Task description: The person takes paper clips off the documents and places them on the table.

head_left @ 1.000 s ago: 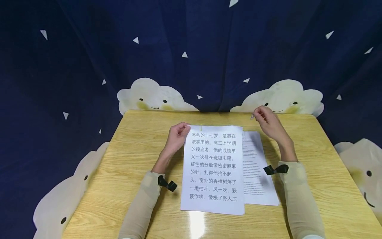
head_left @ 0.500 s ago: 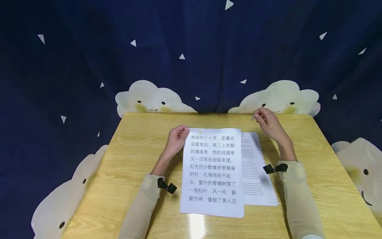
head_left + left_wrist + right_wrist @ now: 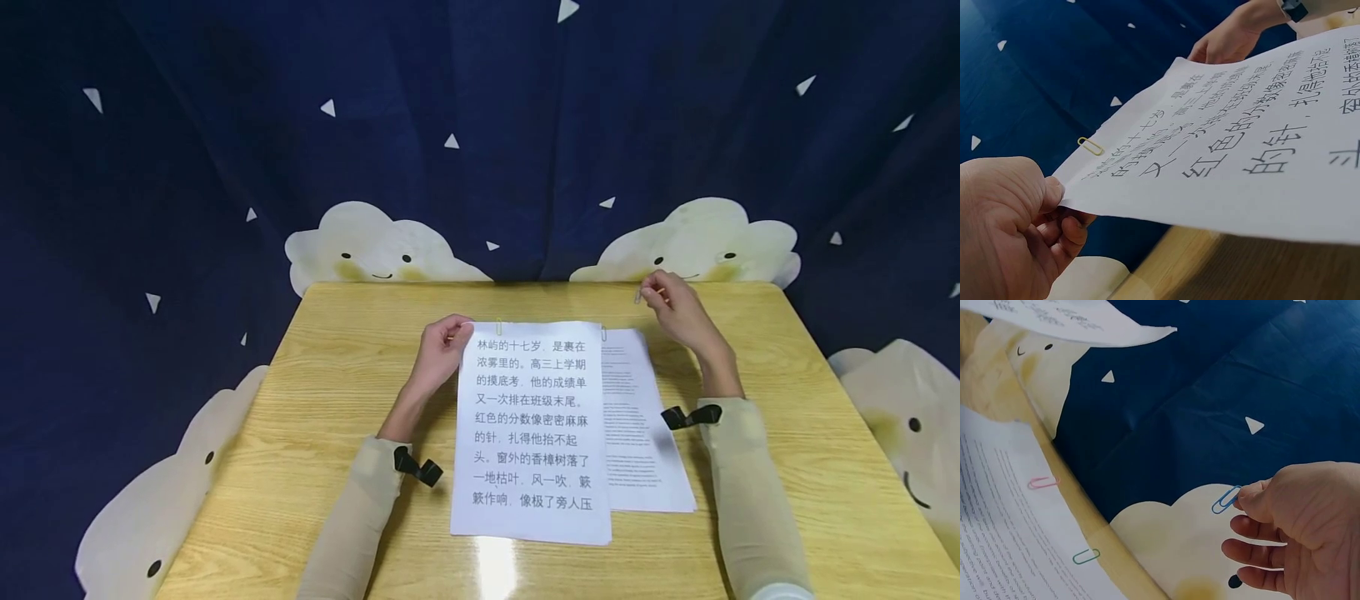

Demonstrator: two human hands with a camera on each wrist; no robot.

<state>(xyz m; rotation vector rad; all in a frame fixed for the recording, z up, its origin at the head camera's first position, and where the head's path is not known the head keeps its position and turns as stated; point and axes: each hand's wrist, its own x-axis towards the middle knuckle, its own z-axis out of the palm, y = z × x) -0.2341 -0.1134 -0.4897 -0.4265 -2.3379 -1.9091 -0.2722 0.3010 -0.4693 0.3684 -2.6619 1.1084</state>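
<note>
My left hand pinches the top left corner of white sheets printed in large Chinese characters. They are raised over the table, and a yellow paper clip sits on their top edge, a little in from my left thumb. Beyond the sheets' right corner, my right hand holds a blue paper clip between thumb and index finger, its other fingers loosely bent. The blue clip is in the air, apart from the paper. In the head view it shows only as a small greyish piece at the fingertips.
Sheets with small print lie on the wooden table, partly covered by the raised sheets. A pink paper clip and a green paper clip sit along their top edge. A dark blue curtain hangs behind the table.
The head view has shifted slightly. Both hands keep their hold, with the raised sheets and the blue paper clip staying in nearly the same place.
</note>
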